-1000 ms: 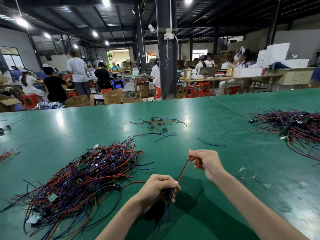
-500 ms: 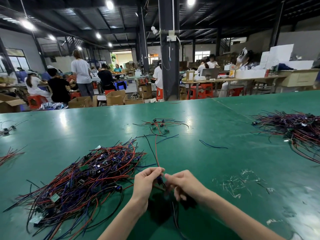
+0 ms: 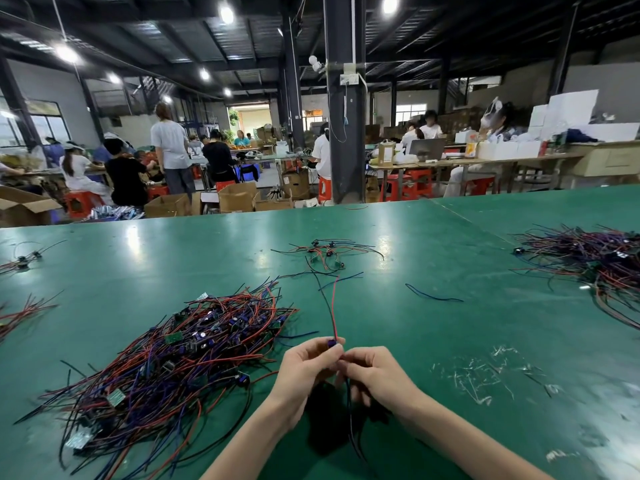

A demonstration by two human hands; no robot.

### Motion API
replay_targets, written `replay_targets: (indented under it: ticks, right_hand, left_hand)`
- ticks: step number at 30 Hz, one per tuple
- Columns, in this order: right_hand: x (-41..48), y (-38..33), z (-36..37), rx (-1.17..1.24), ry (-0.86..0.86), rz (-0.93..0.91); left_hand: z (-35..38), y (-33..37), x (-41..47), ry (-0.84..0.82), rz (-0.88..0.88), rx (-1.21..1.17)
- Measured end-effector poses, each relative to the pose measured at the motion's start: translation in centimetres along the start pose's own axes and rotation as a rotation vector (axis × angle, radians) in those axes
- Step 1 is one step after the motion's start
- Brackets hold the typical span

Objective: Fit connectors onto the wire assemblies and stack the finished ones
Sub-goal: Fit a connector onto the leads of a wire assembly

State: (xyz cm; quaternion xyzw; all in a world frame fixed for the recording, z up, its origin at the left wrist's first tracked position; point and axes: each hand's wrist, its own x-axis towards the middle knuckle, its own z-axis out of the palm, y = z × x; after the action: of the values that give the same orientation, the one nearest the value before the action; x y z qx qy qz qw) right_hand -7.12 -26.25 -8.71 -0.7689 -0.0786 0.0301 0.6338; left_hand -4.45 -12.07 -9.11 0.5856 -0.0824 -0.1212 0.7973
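Wire heap (image 3: 180,358) by left hand (image 3: 304,372), scraps (image 3: 474,372) by right hand (image 3: 377,374) — both pinch assembly (image 3: 331,342).

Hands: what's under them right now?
Dark wires of the wire assembly pinched by the left hand and right hand hang down over their shadow on the green table. The table right beneath palms and forearms is covered.

A single wide-angle head-worn view looks forward and down over the green table (image 3: 450,341); the left hand (image 3: 304,372) and right hand (image 3: 377,375) lie very near, bottom centre; the dark pillar (image 3: 346,133) stands far off.
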Motion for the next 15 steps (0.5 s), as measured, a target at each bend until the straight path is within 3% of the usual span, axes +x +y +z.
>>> replay_targets:
  ticks: [3,7,12,15]
  right_hand:
    - [0.00,0.31,-0.10,-0.109,0.004,-0.013]
    - [0.04,0.37,-0.08,-0.149,0.046,-0.061]
    - [0.04,0.50,-0.10,-0.123,0.084,-0.051]
    - [0.09,0.04,-0.09,-0.012,0.013,-0.002]
  left_hand:
    - [-0.63,0.02,0.01,-0.086,0.079,0.163]
    - [-0.69,-0.27,-0.06,-0.107,0.101,0.207]
    - [-0.50,-0.12,-0.07,-0.048,0.045,0.003]
    - [-0.42,-0.16,-0.05,-0.026,-0.001,-0.059]
